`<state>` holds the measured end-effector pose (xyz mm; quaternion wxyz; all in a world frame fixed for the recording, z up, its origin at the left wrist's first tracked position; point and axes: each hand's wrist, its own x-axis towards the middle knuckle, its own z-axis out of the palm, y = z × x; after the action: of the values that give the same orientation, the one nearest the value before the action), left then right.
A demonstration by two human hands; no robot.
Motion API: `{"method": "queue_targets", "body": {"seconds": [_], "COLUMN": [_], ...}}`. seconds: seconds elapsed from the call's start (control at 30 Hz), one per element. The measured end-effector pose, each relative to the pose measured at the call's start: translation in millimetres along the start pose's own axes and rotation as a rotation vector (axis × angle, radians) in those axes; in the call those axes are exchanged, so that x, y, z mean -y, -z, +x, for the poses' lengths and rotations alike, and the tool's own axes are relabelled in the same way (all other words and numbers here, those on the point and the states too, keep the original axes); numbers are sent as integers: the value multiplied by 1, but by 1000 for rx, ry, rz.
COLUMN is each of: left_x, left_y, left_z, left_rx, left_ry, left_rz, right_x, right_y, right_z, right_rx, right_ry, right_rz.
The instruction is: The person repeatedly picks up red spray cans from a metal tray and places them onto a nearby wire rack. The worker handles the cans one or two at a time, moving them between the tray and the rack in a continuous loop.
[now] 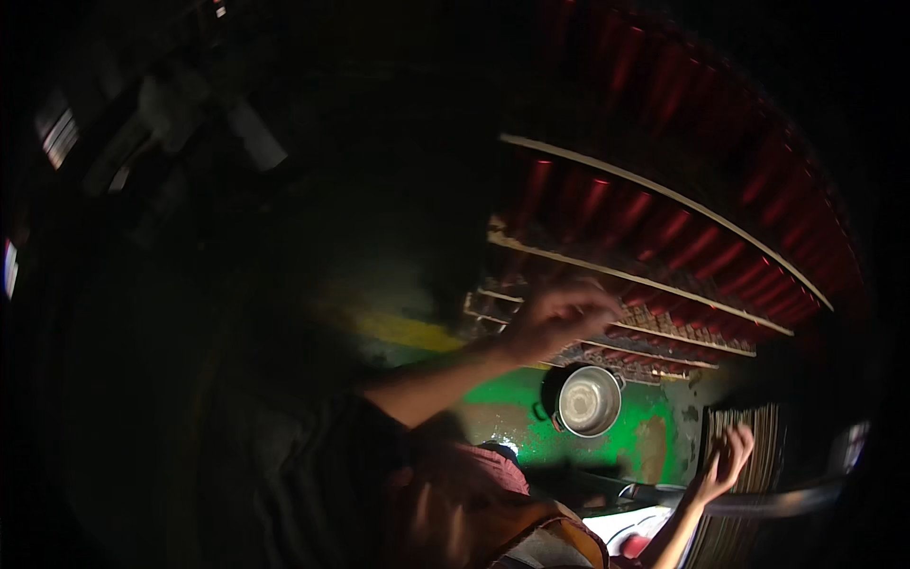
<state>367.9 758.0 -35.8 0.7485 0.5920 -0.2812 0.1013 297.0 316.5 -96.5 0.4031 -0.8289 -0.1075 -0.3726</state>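
Note:
My left hand (564, 318) reaches up over the lower rails of a rack with pale bars (645, 275). Its fingers look bent but are smeared by motion, so I cannot tell if they hold anything. Just below that hand, a round metal pot (588, 402) with side handles stands open at the top on a green-painted floor (512, 394). At the lower right my right hand (728, 460) is raised, its fingers loosely bent and apart, with nothing visible in them. Beside it rises a stack of thin, ridged edges (760, 431).
Dark red ridged surfaces (592, 194) lie between and beyond the rack's bars. A dark tube (782, 503) crosses near my right wrist. A white surface bearing a red round thing (633, 544) is at the lower edge. Deep shadow hides most of the left side.

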Motion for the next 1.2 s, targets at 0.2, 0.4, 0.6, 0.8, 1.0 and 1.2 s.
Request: {"method": "queue_targets", "body": {"seconds": [0.2, 0.4, 0.6, 0.8, 1.0, 1.2], "left_x": [-88, -101, -39, -26, -32, -72], "left_y": [121, 132, 123, 122, 111, 87], "left_z": [135, 320, 383, 367, 304, 172], "left_rx": [-327, -267, -169, -287, -493, -571], "left_ry": [-359, -397, -205, -388, -597, -824], "left_rz": [645, 1162, 1459, 1499, 1294, 776], "right_x": [92, 130, 135, 122, 118, 102], "right_y": [-94, -219, -324, -339, -304, -172], "right_z": [261, 436, 480, 467, 422, 303], "right_rx": [123, 239, 500, 281, 73, -193], "right_ry": [493, 572, 503, 642, 706, 237], "right_rz": [-26, 3, -84, 55, 104, 512]}}
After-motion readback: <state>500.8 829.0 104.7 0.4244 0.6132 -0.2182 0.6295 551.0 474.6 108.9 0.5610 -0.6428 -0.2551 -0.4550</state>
